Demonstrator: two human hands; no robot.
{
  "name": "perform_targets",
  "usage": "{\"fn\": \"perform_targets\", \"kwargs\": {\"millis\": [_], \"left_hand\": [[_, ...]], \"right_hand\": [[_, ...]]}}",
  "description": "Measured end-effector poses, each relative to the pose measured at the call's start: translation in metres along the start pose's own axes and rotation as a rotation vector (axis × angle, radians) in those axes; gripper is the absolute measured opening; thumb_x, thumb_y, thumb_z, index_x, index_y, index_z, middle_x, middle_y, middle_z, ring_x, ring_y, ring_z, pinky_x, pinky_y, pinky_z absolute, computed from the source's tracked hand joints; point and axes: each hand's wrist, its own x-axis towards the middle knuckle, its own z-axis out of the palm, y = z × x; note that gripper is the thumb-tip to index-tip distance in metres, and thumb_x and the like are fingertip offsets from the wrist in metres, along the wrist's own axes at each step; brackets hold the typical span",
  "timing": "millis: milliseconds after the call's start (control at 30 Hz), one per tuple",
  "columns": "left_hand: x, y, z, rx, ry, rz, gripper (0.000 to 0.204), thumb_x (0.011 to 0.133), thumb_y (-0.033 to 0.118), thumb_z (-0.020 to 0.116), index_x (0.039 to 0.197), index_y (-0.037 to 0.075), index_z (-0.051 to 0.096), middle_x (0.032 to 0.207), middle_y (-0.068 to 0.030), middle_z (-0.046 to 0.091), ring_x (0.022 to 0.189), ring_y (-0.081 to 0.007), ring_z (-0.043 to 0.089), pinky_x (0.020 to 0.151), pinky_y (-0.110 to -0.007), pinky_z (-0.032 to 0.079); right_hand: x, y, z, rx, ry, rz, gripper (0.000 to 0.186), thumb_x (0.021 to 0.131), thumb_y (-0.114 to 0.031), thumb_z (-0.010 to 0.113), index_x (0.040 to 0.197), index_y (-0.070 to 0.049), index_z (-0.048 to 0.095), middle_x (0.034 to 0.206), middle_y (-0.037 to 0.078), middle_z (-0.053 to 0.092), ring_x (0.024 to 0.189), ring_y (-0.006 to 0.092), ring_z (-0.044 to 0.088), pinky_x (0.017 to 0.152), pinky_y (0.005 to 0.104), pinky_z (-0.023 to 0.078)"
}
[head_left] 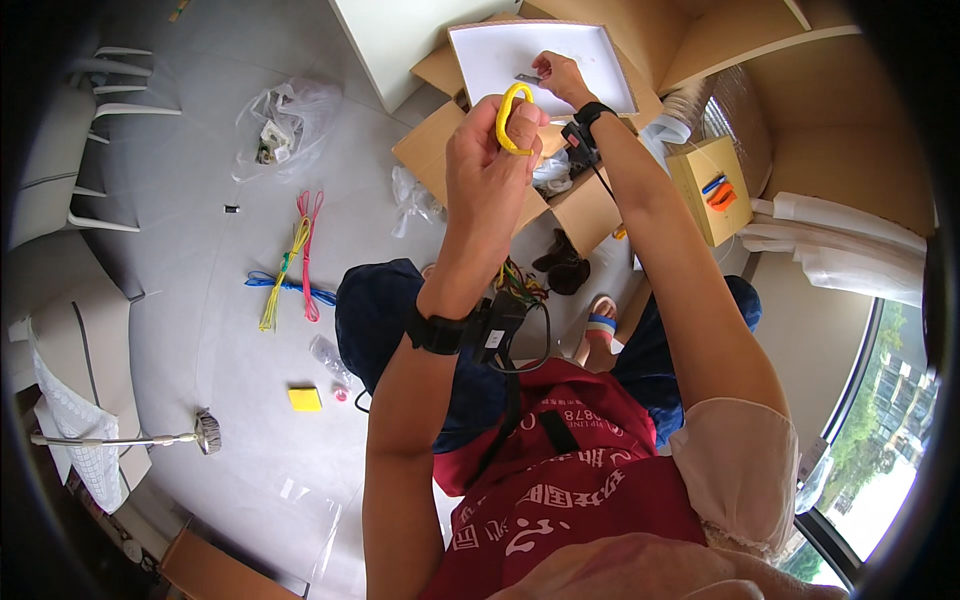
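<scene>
My left hand [480, 150] is raised near the middle with fingers closed on a coiled yellow loop [503, 118], which looks like cord or a band. Beyond it, my right hand [563, 78] pinches a small dark flat piece [525, 77] over a white-lined shallow box [481, 44]. That box rests on open cardboard boxes [424, 142] with plastic-wrapped stuff inside. Below my arms, a tangle of coloured cords [521, 281] lies near my legs. Black straps with small devices circle both my wrists.
Left: white chairs [130, 108], a plastic bag [285, 120], bundled cords [298, 250], a yellow square [304, 398] and a metal pole [110, 440] with a brush-like head. Right: cardboard shelving [700, 40], a yellow box [700, 175], white plastic sheeting [830, 240] and a window [870, 420].
</scene>
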Motion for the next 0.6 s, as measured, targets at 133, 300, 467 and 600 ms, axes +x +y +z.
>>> {"fn": "perform_targets", "kwargs": {"millis": [133,300,467,600], "left_hand": [[0.0,0.0,0.0,0.007,0.007,-0.007,0.027,0.102,0.031,0.062,0.099,0.005,0.066,0.068,0.0069,0.042,0.059,-0.0017,0.03,0.053,-0.021,0.024],[0.004,-0.004,0.001,0.023,0.007,0.032,0.027,0.101,0.032,0.063,0.1,0.005,0.066,0.068,0.0071,0.04,0.061,-0.0024,0.03,0.054,-0.022,0.024],[0.01,-0.008,-0.011,0.368,0.13,0.182,0.024,0.097,0.025,0.069,0.102,0.002,0.071,0.077,0.0017,0.06,0.068,-0.0066,0.052,0.062,-0.022,0.04],[0.009,-0.003,-0.016,0.654,0.1,0.375,0.022,0.094,0.02,0.069,0.095,-0.001,0.073,0.082,-0.0109,0.069,0.072,-0.0219,0.061,0.067,-0.032,0.047]], "right_hand": [[-0.001,-0.006,0.0,0.047,-0.063,0.002,0.036,0.07,0.0,0.076,0.105,-0.007,0.069,0.087,0.006,0.071,0.079,0.0168,0.068,0.076,0.0292,0.056],[-0.01,-0.018,-0.016,0.101,-0.041,0.072,0.041,0.071,0.0,0.076,0.111,-0.007,0.067,0.089,0.006,0.072,0.079,0.0146,0.068,0.075,0.0282,0.056],[-0.032,-0.073,-0.048,0.462,-0.041,0.169,0.049,0.074,0.001,0.078,0.12,-0.01,0.065,0.091,0.006,0.073,0.086,0.014,0.069,0.077,0.0274,0.057],[-0.074,-0.131,-0.095,0.767,-0.127,0.054,0.055,0.078,0.001,0.08,0.129,-0.01,0.061,0.102,0.01,0.07,0.093,0.0158,0.067,0.085,0.028,0.055]]}}
